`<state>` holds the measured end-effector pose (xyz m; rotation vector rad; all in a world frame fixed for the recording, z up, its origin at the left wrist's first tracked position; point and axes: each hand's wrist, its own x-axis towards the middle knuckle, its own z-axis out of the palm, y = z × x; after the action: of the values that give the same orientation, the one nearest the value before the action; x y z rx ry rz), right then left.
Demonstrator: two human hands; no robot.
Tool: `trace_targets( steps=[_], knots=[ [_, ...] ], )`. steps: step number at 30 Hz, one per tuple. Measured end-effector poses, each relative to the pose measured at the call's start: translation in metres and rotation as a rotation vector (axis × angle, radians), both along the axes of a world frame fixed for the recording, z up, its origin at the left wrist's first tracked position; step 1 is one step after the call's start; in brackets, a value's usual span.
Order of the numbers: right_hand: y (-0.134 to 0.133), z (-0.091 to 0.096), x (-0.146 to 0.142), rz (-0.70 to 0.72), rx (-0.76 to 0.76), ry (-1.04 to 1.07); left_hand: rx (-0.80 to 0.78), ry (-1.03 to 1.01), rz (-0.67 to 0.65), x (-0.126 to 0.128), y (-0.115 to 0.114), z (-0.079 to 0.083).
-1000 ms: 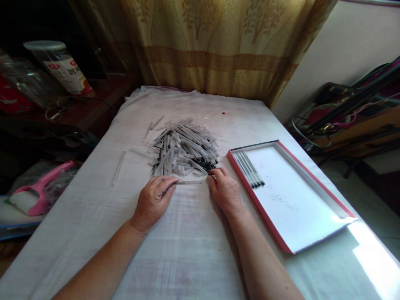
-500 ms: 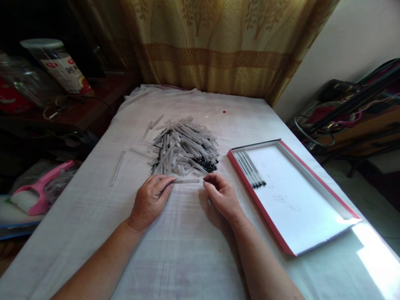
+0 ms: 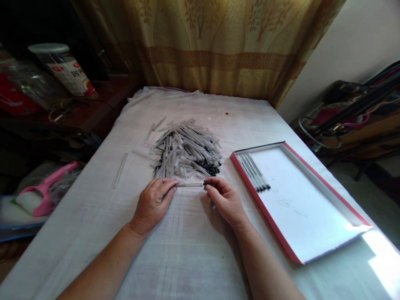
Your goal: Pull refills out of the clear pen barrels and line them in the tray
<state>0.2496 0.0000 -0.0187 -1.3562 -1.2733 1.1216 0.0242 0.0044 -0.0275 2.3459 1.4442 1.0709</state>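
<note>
My left hand [image 3: 155, 200] is closed in a pinch on one end of a translucent pen barrel [image 3: 190, 185], which lies level between my hands. At its other end, my right hand [image 3: 223, 199] pinches a small black pen tip piece [image 3: 204, 183], which now meets the barrel's end. Just beyond my hands rises a pile of loose pen barrels [image 3: 184, 146], with black-ended ones [image 3: 212, 168] at its near right side. To the right, a shallow red-edged box lid [image 3: 265, 221] holds several black-tipped pens [image 3: 253, 171] laid side by side.
A single barrel [image 3: 120, 171] lies left of the pile on the white tablecloth [image 3: 175, 258]. A small red bit [image 3: 226, 113] lies toward the back. Beyond the left edge are a pink-handled roller [image 3: 46, 189] and a clear canister [image 3: 64, 71]. A patterned curtain [image 3: 212, 37] hangs behind.
The gap between the barrel and the black piece in my right hand has closed; the two now touch. The whole view has shifted slightly.
</note>
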Motion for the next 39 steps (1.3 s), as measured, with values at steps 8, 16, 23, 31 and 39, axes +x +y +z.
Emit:
trace_targets(
  steps=[8, 16, 23, 31, 39],
  knots=[
    [0.0002, -0.0007, 0.0000, -0.007, 0.015, 0.000, -0.010, -0.005, 0.002, 0.0009, -0.0003, -0.0003],
    [-0.0007, 0.0010, -0.0008, 0.006, 0.027, -0.004, 0.005, 0.014, -0.004, 0.0003, 0.0002, -0.0022],
    [-0.0019, 0.0015, -0.0007, 0.032, 0.022, -0.027, -0.001, 0.006, -0.005, 0.0007, -0.0001, -0.0013],
    [-0.0025, -0.0074, 0.0019, 0.036, 0.147, -0.132, 0.028, 0.014, -0.030, 0.0013, 0.0002, -0.0008],
    [-0.0011, -0.0036, 0.0049, 0.089, 0.185, -0.382, 0.024, 0.006, -0.038, 0.0021, -0.0001, -0.0013]
  ],
)
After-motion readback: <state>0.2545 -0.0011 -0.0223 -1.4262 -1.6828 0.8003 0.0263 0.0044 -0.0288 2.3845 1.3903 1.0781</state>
